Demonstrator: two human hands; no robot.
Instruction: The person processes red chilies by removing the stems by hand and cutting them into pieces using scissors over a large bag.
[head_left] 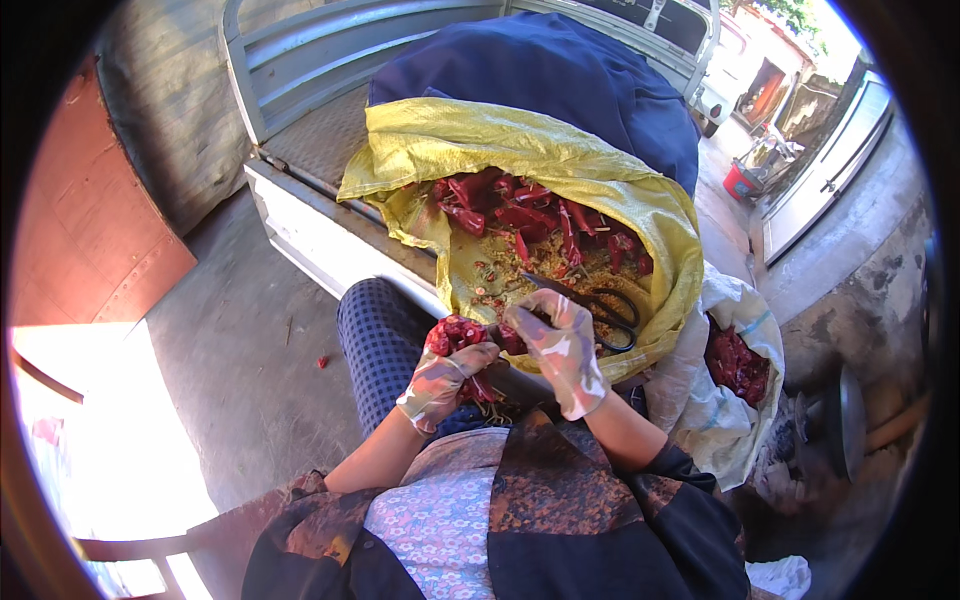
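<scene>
My left hand (440,385), in a camouflage-patterned glove, is closed around a bunch of dried red chili peppers (458,334), whose pale stems poke out below. Close to its right, my right hand (562,350) wears a matching glove. Its fingers are pinched at a dark red chili pepper (510,341) between the two hands; the fingertips partly hide it. Beyond them lies an open yellow woven sack (480,128) with many whole red chili peppers (530,215) and loose pale seeds inside. Black-handled scissors (615,318) rest on the seeds just past my right hand.
The yellow sack lies on a metal truck bed (310,135), against a dark blue cloth-covered heap (540,70). At right stands a white woven sack (725,400) holding more red peppers. A reddish metal panel (95,210) is at left, and a red bucket (740,180) sits far right.
</scene>
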